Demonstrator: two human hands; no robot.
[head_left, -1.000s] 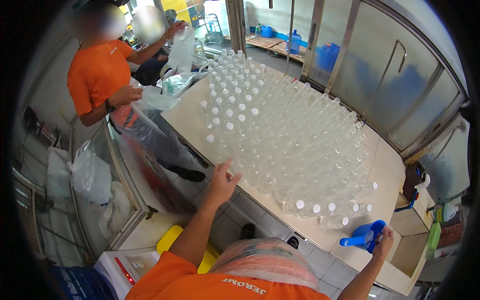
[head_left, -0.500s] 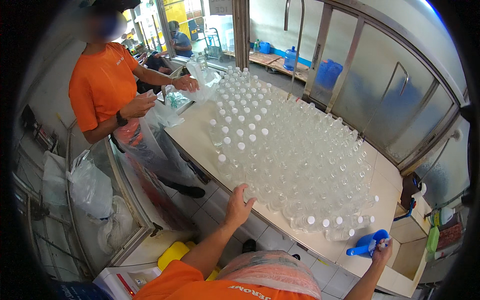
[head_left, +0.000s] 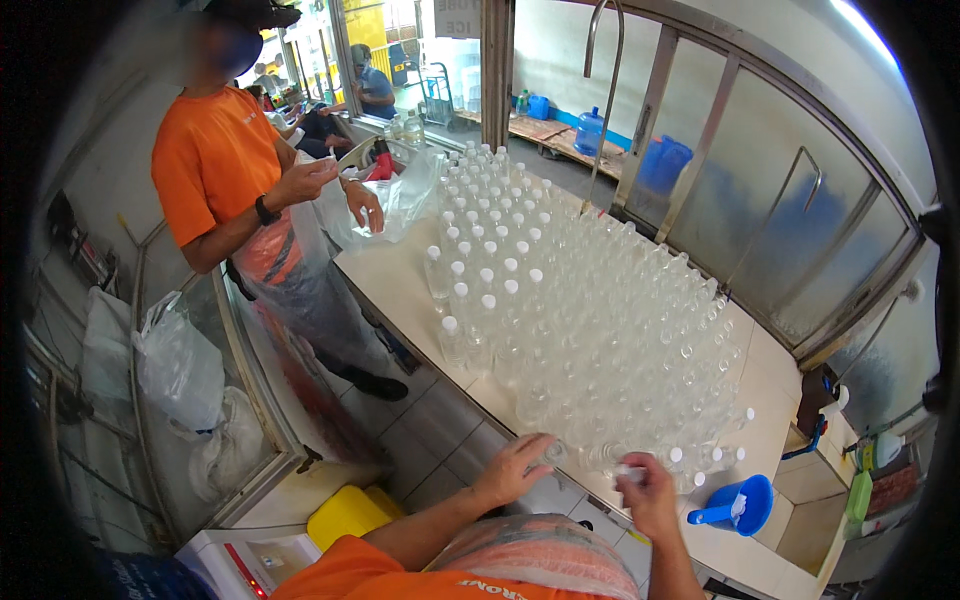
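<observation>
Many clear plastic bottles (head_left: 600,340) stand close together on the pale table. Its front edge is where my left hand (head_left: 508,472) curves its fingers and thumb about one clear bottle (head_left: 553,453). Beside it, my right hand (head_left: 650,492) is closed with a white cap (head_left: 632,473) at its fingertips; whatever lies deeper in the palm is hidden. To the right of that hand is a blue dipper (head_left: 755,505) with a handle and white caps inside. Capped bottles (head_left: 690,462) lie on their sides at the table's near right.
A co-worker in an orange shirt (head_left: 225,145) stands at the far left beside a clear plastic bag (head_left: 405,215). Upright bottles with white caps (head_left: 488,275) fill the table's left part. A yellow container (head_left: 345,515) is on my left; a metal-framed glass door (head_left: 790,190) is behind the table.
My right hand has left the blue dipper and moved left, bringing a white cap. My left hand has come nearer and right, to a bottle. The co-worker's hand has lowered by the bag.
</observation>
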